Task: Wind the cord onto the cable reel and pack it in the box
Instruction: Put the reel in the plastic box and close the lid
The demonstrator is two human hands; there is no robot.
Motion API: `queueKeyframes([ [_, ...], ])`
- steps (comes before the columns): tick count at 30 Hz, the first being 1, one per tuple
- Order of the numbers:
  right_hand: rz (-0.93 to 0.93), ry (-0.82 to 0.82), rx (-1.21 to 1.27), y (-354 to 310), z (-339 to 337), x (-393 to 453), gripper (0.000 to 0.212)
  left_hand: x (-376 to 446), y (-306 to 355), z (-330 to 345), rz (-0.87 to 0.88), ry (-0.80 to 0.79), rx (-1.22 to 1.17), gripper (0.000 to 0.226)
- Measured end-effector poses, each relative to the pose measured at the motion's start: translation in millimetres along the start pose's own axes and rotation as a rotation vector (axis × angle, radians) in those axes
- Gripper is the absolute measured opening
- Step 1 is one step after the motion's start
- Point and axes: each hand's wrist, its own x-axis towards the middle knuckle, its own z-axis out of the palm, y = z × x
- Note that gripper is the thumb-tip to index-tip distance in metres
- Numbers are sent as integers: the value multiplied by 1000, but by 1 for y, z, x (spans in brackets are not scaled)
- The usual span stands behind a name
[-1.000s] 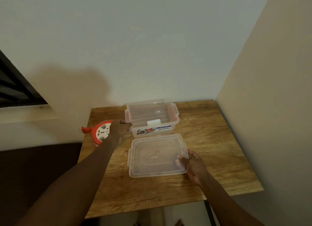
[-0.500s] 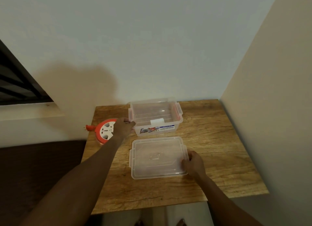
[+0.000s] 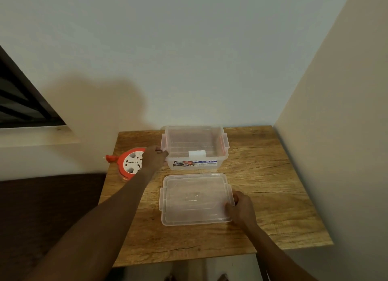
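Observation:
An orange and white cable reel [image 3: 130, 164] lies at the table's left edge, its cord wound in and its orange plug [image 3: 109, 158] sticking out to the left. To its right stands the open clear plastic box [image 3: 218, 162], empty apart from a white label. The clear lid [image 3: 195, 198] lies flat in front of the box. My left hand [image 3: 155, 157] reaches over the reel's right edge, fingers curled on the box's front left corner. My right hand [image 3: 241, 208] grips the lid's right edge.
The small wooden table [image 3: 273, 186] fills a corner, with a wall behind and another close on the right. A dark window [image 3: 19, 104] and its sill are at the left. A dark surface [image 3: 48, 207] lies below the table's left side.
The lid has settled flat and square in front of the box, with my right hand still on its right edge. My left hand stays between reel and box. The view shifted slightly.

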Motion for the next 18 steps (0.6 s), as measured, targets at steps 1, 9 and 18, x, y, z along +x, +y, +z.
queueKeyframes([
  [1, 9, -8, 9, -2, -1, -1, 37, 0, 0, 0, -3, -4, 0, 25],
  [9, 64, -31, 11, 0, -1, 0, 38, -7, -2, -4, -29, -38, -88, 28],
  [18, 154, -26, -190, -14, -1, 18, 56, -15, -3, -19, 46, 12, -20, 19],
])
